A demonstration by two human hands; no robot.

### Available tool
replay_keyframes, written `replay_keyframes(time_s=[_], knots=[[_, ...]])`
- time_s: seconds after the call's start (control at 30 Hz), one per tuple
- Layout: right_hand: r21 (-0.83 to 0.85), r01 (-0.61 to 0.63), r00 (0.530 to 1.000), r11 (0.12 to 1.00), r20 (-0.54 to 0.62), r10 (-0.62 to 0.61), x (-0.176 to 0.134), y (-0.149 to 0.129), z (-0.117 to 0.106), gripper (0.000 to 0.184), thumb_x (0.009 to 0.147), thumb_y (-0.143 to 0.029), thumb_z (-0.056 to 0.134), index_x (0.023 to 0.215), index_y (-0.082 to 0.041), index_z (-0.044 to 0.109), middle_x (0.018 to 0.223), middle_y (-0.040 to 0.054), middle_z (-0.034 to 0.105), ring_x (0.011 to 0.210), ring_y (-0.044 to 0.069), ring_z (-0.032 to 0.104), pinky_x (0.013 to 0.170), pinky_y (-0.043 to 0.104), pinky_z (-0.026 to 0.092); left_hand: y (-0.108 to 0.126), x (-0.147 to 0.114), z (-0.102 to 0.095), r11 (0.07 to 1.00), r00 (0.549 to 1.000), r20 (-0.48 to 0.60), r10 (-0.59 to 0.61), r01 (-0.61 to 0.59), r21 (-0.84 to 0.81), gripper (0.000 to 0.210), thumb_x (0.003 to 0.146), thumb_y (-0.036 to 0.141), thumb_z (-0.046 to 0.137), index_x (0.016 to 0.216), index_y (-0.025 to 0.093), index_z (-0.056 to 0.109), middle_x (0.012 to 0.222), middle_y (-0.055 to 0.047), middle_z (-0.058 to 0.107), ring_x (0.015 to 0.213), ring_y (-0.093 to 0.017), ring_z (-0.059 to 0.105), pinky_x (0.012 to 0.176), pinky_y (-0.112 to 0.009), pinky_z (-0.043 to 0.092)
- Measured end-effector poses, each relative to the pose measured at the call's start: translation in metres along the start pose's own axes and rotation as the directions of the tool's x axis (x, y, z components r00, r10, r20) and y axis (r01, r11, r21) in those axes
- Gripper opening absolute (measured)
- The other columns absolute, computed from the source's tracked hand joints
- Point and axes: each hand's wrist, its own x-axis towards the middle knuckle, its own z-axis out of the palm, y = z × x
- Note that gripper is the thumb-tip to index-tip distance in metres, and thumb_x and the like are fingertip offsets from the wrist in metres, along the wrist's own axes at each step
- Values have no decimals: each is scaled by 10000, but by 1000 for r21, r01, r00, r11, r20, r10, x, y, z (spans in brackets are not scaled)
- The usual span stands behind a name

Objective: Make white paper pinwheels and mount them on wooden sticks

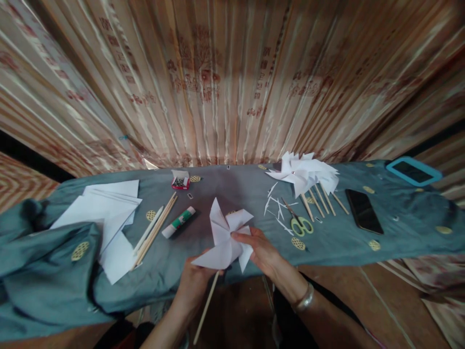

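1. Between both hands, just over the desk's near edge, a white paper pinwheel is facing upward, its wooden stick slanting down toward the wearer.
2. The right hand is pinching the paper, one digit pressing its centre, other fingers partly hiding behind the blades.
3. The left hand is apparently gripping the stick's upper end; its fingertips are hiding under the paper.
4. Seemingly, the person is fastening wheel to stick; the next move is probably calling for a steady centre.
5. Beyond the left hand, a glue stick is lying.
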Motion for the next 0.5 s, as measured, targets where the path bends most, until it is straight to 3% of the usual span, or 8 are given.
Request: replay_keyframes(time_s=[0.3, 0.5], knots=[[-93, 50, 996, 994, 75, -43, -8, -2, 2, 345, 468, -295, 893, 709, -130, 708, 651, 16, 719, 587, 147, 636, 640, 261, 472, 13, -13, -4, 995, 994, 49, 98, -98, 3, 133, 579, 244, 703, 485, 164, 654, 594, -23, 636, 625, -176, 544, 623, -259, 414], [-117, 74, 996, 990, 59, -68, -21, -9, 6, 347, 465, -284, 901, 714, -131, 715, 641, 7, 717, 590, 141, 640, 640, 252, 476, 20, -20, -2, 990, 988, 74, 136, -133, -43, 164, 562, 275, 721, 459, 154, 679, 653, -49, 653, 630, -173, 533, 581, -240, 397]])
